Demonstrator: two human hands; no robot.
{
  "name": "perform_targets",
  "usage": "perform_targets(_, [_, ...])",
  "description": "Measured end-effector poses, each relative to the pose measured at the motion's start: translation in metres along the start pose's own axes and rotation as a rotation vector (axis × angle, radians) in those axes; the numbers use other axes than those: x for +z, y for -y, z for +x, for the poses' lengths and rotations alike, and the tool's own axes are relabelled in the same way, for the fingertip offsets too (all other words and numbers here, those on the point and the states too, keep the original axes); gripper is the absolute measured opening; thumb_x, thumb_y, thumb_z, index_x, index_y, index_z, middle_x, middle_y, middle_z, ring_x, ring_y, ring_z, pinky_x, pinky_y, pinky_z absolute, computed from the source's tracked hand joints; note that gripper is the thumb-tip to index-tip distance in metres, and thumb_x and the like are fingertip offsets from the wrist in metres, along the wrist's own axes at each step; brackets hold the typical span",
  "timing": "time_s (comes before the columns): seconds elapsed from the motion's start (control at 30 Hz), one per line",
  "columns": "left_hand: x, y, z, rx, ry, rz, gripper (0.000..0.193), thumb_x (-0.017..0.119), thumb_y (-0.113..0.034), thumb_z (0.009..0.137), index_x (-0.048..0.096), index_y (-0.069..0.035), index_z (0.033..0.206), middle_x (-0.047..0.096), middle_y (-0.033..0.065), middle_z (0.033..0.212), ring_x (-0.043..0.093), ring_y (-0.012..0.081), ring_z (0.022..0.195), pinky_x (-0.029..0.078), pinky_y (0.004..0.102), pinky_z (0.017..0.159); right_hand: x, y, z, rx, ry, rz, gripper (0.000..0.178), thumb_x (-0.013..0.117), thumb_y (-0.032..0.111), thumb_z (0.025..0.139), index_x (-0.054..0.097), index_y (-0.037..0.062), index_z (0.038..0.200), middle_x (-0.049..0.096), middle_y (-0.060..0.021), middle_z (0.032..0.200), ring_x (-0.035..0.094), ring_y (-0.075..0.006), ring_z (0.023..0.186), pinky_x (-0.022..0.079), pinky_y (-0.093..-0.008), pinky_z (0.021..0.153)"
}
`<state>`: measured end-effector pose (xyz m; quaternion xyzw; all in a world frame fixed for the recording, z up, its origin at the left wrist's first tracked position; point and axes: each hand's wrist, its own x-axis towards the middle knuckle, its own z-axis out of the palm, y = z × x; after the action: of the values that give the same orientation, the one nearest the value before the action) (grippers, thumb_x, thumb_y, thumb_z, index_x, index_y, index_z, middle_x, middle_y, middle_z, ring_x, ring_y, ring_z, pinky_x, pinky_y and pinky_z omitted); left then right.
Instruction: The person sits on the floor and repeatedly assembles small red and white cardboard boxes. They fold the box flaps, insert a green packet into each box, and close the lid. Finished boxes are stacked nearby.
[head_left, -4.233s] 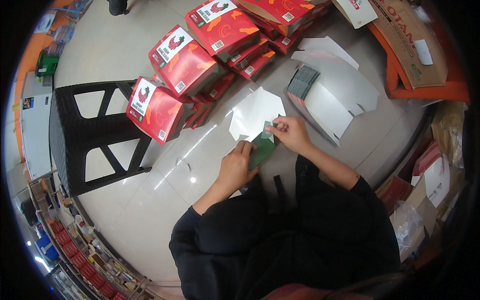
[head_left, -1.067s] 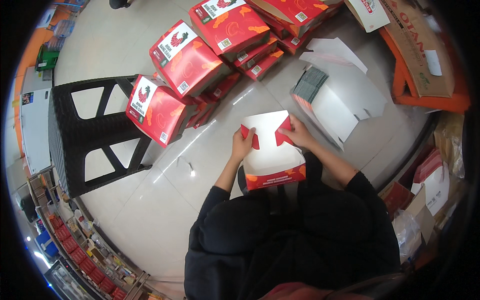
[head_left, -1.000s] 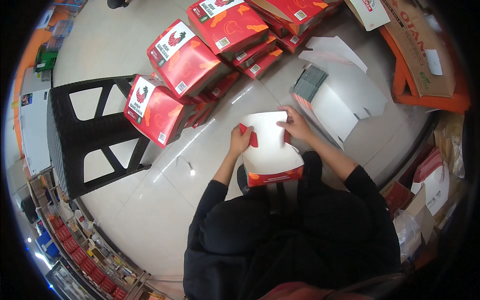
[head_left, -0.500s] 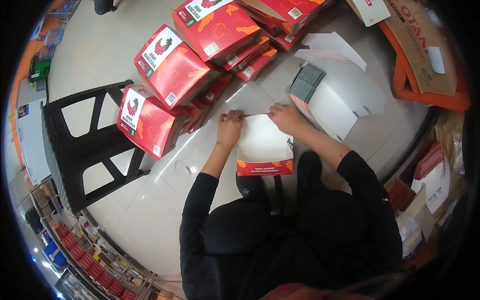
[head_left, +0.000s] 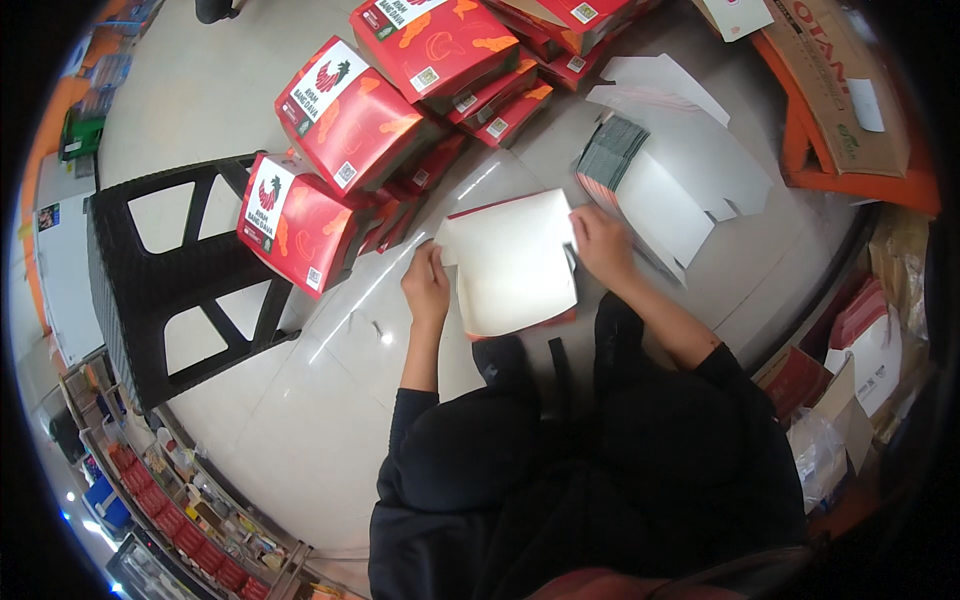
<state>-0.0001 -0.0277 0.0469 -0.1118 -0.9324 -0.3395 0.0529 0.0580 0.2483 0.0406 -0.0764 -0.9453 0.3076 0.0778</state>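
Observation:
Between my hands is a red cardboard food box (head_left: 515, 265), its white inside facing up and a red edge showing at the far and near sides. My left hand (head_left: 428, 285) pinches the flap at the box's left side, fingers closed. At the upper right corner my right hand (head_left: 601, 246) grips the card, its fingertips partly hidden behind the edge. To the right, near my right hand, lies an unfolded white carton (head_left: 690, 190) with a stack of dark grey-green packets (head_left: 614, 155) in it.
Folded red food boxes (head_left: 360, 130) are piled ahead to the left. Beside them a black plastic stool (head_left: 150, 300) lies on its side. An orange stand (head_left: 805, 150) bears a brown carton (head_left: 835, 90) at far right. Flat red and white card (head_left: 860, 345) and plastic bags fill the right edge.
The box's far panel has come down toward me, so its white inside now covers the front wall. Both hands have moved apart, the left one nearer to me.

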Motion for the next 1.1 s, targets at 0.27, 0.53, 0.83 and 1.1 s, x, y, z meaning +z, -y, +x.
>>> perform_targets(0.27, [0.010, 0.013, -0.070, -0.038, -0.100, -0.176, 0.011, 0.059, 0.006, 0.079, 0.051, 0.001, 0.082, 0.066, 0.0160, 0.097, 0.066, 0.0271, 0.089, 0.052, 0.0298, 0.076, -0.010, -0.013, -0.029, -0.412, -0.029, 0.146, 0.023, 0.064, 0.000, 0.072, 0.057, 0.0014, 0.093, 0.064, -0.0121, 0.094, 0.064, -0.0242, 0.078, 0.052, -0.0308, 0.066])
perform_targets(0.53, [0.022, -0.008, -0.074, -0.402, -0.143, -0.490, 0.009, 0.058, 0.001, 0.081, 0.051, 0.002, 0.086, 0.062, 0.0091, 0.076, 0.059, 0.0102, 0.072, 0.047, 0.0241, 0.065, -0.001, 0.003, -0.029, -0.224, -0.050, 0.229, 0.023, 0.060, -0.004, 0.072, 0.056, -0.0004, 0.094, 0.064, -0.0127, 0.095, 0.065, -0.0260, 0.076, 0.053, -0.0332, 0.067])
perform_targets(0.83, [0.012, -0.003, -0.064, -0.341, -0.010, -0.372, 0.015, 0.057, 0.007, 0.080, 0.043, 0.003, 0.085, 0.064, 0.0213, 0.103, 0.064, 0.0203, 0.091, 0.051, 0.0291, 0.079, -0.033, 0.021, -0.002, -0.315, -0.132, -0.063, 0.011, 0.057, -0.002, 0.074, 0.054, 0.0015, 0.084, 0.065, -0.0131, 0.092, 0.063, -0.0284, 0.086, 0.051, -0.0375, 0.074])
perform_targets(1.1, [0.024, -0.026, -0.061, -0.476, 0.011, -0.613, 0.015, 0.057, 0.005, 0.083, 0.043, 0.002, 0.088, 0.060, 0.0197, 0.109, 0.062, 0.0197, 0.094, 0.051, 0.0265, 0.078, 0.021, -0.014, -0.022, 0.026, -0.061, 0.505, 0.023, 0.056, -0.007, 0.074, 0.050, 0.0001, 0.095, 0.064, -0.0163, 0.094, 0.063, -0.0328, 0.086, 0.051, -0.0345, 0.071])
